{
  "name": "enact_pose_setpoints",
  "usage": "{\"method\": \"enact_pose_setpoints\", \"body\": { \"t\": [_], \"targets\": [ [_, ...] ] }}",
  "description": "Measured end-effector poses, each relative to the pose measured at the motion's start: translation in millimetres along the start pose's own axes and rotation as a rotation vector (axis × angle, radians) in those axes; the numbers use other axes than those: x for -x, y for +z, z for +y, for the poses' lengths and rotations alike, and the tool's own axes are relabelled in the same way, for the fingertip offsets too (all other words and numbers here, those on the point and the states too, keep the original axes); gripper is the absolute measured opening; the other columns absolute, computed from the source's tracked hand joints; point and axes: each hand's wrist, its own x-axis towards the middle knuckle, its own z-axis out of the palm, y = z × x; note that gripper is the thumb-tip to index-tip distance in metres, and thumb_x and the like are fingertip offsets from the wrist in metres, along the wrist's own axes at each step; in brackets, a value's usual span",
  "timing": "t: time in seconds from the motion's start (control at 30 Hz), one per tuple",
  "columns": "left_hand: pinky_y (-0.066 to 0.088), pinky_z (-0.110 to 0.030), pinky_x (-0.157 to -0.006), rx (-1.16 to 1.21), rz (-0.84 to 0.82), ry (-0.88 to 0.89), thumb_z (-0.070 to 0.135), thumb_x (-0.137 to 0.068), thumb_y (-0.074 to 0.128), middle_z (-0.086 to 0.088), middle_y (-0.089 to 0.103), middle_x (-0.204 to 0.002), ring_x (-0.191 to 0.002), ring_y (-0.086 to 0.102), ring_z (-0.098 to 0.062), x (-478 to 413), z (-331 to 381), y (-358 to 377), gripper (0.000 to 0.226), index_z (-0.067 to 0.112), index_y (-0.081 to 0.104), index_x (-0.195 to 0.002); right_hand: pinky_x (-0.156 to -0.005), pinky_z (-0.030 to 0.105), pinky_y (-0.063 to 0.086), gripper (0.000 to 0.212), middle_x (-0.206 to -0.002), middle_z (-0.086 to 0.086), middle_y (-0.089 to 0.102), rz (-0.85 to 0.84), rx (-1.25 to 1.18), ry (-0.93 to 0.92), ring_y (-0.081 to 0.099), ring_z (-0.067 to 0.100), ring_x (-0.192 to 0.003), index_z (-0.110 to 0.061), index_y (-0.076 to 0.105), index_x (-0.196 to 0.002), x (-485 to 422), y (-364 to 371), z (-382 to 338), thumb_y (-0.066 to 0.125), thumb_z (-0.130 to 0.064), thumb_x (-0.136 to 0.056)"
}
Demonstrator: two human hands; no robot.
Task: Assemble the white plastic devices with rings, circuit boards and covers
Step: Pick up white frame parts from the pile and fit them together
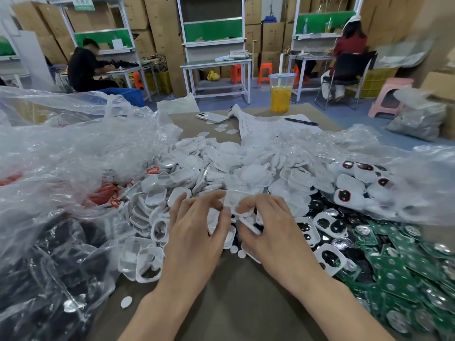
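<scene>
Both hands meet at the middle of the table over a heap of white plastic shells [209, 166]. My left hand [197, 232] and my right hand [268, 230] pinch one white plastic piece [232, 201] between thumbs and fingertips. My right hand also holds another white piece [251, 226] under its fingers. White frames [147, 264] lie to the left of my left wrist. Green circuit boards [403, 264] are piled at the right. Shells fitted with black parts [330, 257] lie beside them. Finished white devices with dark red rings [354, 178] sit in a clear bag at the right.
Clear plastic bags [73, 153] with red rings [105, 193] and dark parts [56, 267] crowd the left side. At the far table edge stand a cup of orange drink [280, 94], a phone [212, 116], and a paper with a pen [300, 122]. Two people sit at benches behind.
</scene>
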Motion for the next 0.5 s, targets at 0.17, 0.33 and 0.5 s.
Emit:
{"method": "enact_pose_setpoints", "body": {
  "t": [0.17,0.33,0.5],
  "targets": [
    [0.049,-0.030,-0.079,0.173,-0.057,-0.105,0.061,-0.092,0.052,0.031,0.057,-0.111,-0.104,0.056,-0.011,2,6,-7,0.034,0.068,0.042,-0.124,-0.085,0.020,0.050,0.008,-0.108,-0.026,0.062,-0.018,-0.301,0.026,0.057,0.003,-0.111,-0.042,0.066,-0.102,0,-5,-4,0.060,-0.038,-0.097],
    [0.041,-0.024,-0.075,0.217,-0.134,-0.043,0.059,-0.091,0.048,0.031,0.059,-0.107,-0.102,0.058,0.001,6,18,0,0.024,0.070,0.047,-0.112,-0.069,0.018,0.056,0.015,-0.095,-0.009,0.074,0.083,-0.689,0.152,0.070,0.010,-0.087,-0.036,0.074,-0.093,-2,-11,-6,0.065,-0.025,-0.097],
    [0.030,-0.017,-0.102,0.054,-0.182,0.056,0.059,-0.093,0.042,0.035,0.058,-0.106,-0.110,0.045,0.011,15,21,5,0.027,0.059,0.046,-0.120,-0.067,0.022,0.055,0.020,-0.087,0.002,0.074,0.196,-0.844,0.230,0.069,0.018,-0.070,-0.036,0.068,-0.092,-8,-18,-3,0.070,-0.016,-0.093]
  ]
}}
